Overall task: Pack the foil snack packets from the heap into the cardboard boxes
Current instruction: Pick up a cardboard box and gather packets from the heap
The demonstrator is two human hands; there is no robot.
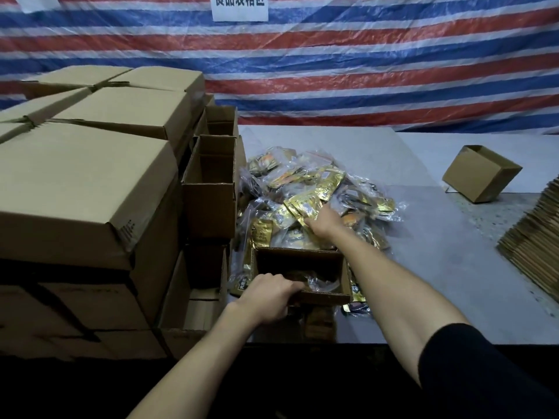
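Observation:
A heap of gold foil snack packets point(314, 189) in clear wrap lies on the grey table. In front of it stands a small open cardboard box point(329, 296) with a few packets inside. My left hand point(269, 294) grips the box's near left rim, fingers curled over the edge. My right hand point(322, 220) reaches into the heap beyond the box, and its fingers close on a gold packet point(302, 207); the fingertips are hidden among the packets.
Closed cartons point(84, 189) are stacked at the left, with open small boxes point(211, 189) beside them. Another small box point(481, 173) lies tipped at the right, near a stack of flattened cardboard point(535, 237). A striped tarp hangs behind.

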